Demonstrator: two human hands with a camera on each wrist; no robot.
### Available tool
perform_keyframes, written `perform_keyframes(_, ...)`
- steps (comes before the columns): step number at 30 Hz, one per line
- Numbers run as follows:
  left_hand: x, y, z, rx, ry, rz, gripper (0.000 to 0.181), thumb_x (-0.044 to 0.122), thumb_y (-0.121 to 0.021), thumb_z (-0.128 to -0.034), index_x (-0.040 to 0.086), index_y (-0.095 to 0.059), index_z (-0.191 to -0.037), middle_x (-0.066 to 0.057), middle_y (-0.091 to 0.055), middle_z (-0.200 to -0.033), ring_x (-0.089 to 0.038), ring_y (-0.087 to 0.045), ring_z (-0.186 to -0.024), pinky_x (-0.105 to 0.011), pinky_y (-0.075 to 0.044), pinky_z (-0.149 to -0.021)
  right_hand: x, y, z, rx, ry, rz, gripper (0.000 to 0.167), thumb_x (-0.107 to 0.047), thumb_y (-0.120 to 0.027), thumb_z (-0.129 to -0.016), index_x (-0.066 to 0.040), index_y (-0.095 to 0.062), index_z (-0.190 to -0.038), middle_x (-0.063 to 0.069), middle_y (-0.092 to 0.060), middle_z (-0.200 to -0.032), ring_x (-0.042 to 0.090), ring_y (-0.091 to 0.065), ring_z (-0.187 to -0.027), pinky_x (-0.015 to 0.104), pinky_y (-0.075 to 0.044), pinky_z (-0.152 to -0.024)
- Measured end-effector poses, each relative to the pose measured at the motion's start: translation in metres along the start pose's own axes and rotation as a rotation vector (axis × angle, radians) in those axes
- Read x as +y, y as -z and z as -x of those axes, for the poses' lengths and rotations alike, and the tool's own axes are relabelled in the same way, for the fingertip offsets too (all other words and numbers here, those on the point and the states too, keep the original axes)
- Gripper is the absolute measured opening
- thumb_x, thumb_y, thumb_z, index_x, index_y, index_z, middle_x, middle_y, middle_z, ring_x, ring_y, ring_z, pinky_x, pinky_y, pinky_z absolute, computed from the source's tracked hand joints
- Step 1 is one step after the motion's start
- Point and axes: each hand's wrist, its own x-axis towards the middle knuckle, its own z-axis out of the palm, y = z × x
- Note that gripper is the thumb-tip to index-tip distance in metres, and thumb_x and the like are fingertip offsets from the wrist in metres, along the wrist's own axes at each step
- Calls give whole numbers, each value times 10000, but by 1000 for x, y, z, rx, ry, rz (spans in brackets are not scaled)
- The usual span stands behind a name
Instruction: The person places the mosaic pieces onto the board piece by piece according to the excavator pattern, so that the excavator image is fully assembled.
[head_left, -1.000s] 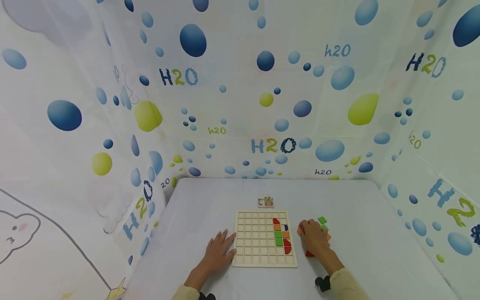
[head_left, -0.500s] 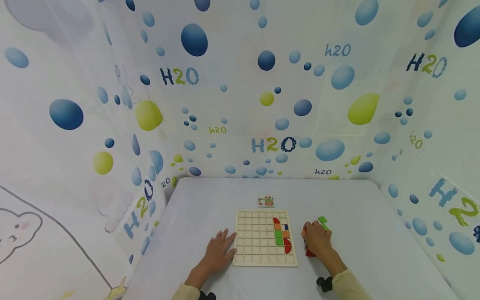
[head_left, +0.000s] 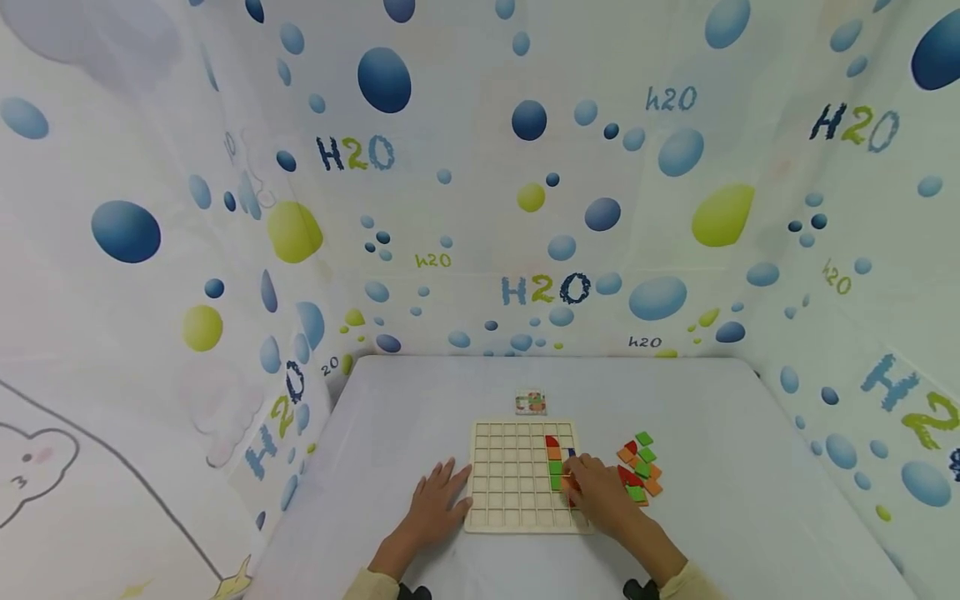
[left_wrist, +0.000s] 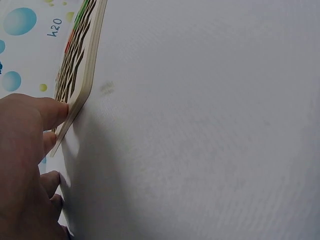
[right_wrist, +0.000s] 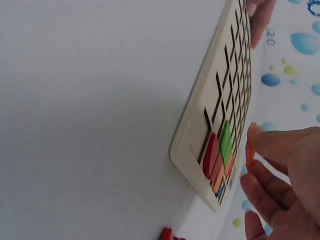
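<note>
A pale wooden grid board [head_left: 510, 521] lies on the white table. Red, orange and green tiles [head_left: 556, 475] sit in its right-hand cells, along with a dark blue piece that is partly covered. Between the thumb and a finger of my right hand [head_left: 606, 496], an orange tile [right_wrist: 250, 154] is pinched just above those cells. My left hand [head_left: 435, 504] rests at the board's left edge with fingers spread; thumb and a fingertip touch the rim in the left wrist view. The right hand hides part of the board in the head view.
To the right of the board lies a loose pile of red, green and orange tiles [head_left: 642, 471]. A small picture card [head_left: 531, 402] lies behind the board. Printed curtains [head_left: 450, 250] surround the table at the back and sides.
My right hand has left the tile pile and moved left over the board, carrying an orange tile. More of the pile now shows. The left hand has stayed in place.
</note>
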Motion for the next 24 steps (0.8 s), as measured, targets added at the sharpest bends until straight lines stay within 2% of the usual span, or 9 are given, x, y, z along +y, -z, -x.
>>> perform_keyframes(3, 1, 2, -1, -17, 13, -15, 567, 306, -600, -1052, 98, -497, -1569, -270, -346, -1671, -530, -261, -1554, -763, -166, -1214, -4, -4, 1, -58, 55, -7, 171, -264, -791, -962, -230, -645, -1044, -108, -582, -990, 118, -491, -929, 337, -400, -772)
perform_keyframes(9, -2, -1, -1, -8, 3, -6, 566, 322, -599, -1050, 98, -506, -1561, -282, -353, -1662, -547, -268, -1542, -770, -163, -1208, 0, -17, 5, -48, 164, 42, 161, -309, -793, -957, -290, -634, -940, -173, -503, -906, 70, -452, -877, 286, -349, -722)
perform_keyframes(18, -7, -5, -2, 18, -8, 23, 570, 322, -572, -1058, 92, -487, -1573, -300, -344, -1659, -570, -249, -1537, -782, -140, -1204, -1, -20, 5, -11, 175, 109, 186, -297, -816, -934, -286, -630, -930, -166, -534, -904, 83, -451, -868, 294, -348, -716)
perform_keyframes(24, -14, -12, -4, 36, -8, -13, 583, 383, -547, -1067, 131, -476, -1588, -264, -342, -1675, -535, -256, -1552, -763, -159, -1215, -2, -19, 4, -2, 158, 131, 166, -285, -836, -915, -286, -671, -921, -158, -539, -887, 90, -456, -856, 299, -352, -710)
